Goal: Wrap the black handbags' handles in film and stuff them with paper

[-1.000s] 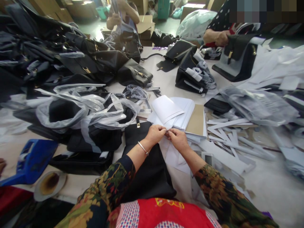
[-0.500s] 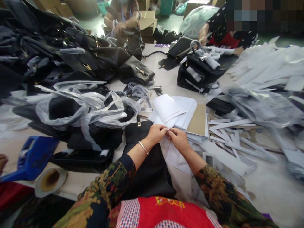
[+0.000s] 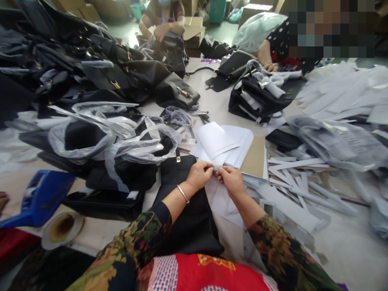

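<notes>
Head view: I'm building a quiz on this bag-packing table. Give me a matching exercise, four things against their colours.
Things:
1. bracelet on the left hand
2. flat bag under the left forearm
3. sheet above the right hand
4. tape dispenser

Colours:
A. blue
B. white
C. silver
D. black

Pairs: 1-C, 2-D, 3-B, 4-A

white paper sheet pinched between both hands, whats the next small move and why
Probably finish freeing that one sheet: both the left hand and right hand pinch the near edge of the white paper sheet, which is partly lifted off the paper stack. A small pull toward the black bag lying just below the hands would likely separate it cleanly.
</notes>
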Action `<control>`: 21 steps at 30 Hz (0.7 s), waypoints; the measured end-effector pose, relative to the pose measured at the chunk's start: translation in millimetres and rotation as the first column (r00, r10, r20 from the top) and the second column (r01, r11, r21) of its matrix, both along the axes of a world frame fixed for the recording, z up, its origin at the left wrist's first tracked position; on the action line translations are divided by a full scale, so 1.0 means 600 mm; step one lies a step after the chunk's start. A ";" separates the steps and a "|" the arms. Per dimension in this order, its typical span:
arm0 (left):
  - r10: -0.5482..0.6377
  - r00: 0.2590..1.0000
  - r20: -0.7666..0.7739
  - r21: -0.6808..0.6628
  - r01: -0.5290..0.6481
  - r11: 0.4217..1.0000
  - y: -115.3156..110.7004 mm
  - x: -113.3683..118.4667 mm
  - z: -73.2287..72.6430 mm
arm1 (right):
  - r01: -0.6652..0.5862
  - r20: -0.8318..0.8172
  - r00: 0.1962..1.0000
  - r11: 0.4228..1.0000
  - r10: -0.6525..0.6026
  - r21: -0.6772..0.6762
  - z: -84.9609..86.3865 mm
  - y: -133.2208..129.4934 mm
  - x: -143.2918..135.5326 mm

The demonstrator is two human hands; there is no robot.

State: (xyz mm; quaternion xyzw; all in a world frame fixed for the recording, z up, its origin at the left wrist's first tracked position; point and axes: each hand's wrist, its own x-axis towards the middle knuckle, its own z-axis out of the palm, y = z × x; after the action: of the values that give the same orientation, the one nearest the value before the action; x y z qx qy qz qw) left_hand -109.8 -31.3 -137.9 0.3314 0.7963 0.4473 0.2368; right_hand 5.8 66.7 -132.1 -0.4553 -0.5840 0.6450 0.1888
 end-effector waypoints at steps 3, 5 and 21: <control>0.168 0.985 0.029 -0.078 -0.165 0.983 -0.010 -0.017 -0.025 | 0.066 -0.008 0.998 0.996 -0.066 -0.062 -0.007 0.003 0.003; 0.225 0.973 0.061 -0.130 -0.216 0.968 -0.013 -0.025 -0.042 | 0.095 -0.020 0.995 0.991 -0.098 -0.098 -0.009 0.003 0.004; -0.217 0.835 -0.506 -0.310 0.059 0.949 -0.006 -0.024 0.008 | 0.167 -0.086 0.978 0.960 -0.190 -0.224 -0.001 -0.001 0.004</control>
State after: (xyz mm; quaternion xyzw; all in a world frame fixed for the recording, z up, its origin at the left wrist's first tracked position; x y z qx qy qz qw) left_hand -124.3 -34.9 -133.3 0.4627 0.8595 0.2009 0.0827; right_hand 8.0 65.9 -132.6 -0.4887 -0.4560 0.7084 0.2267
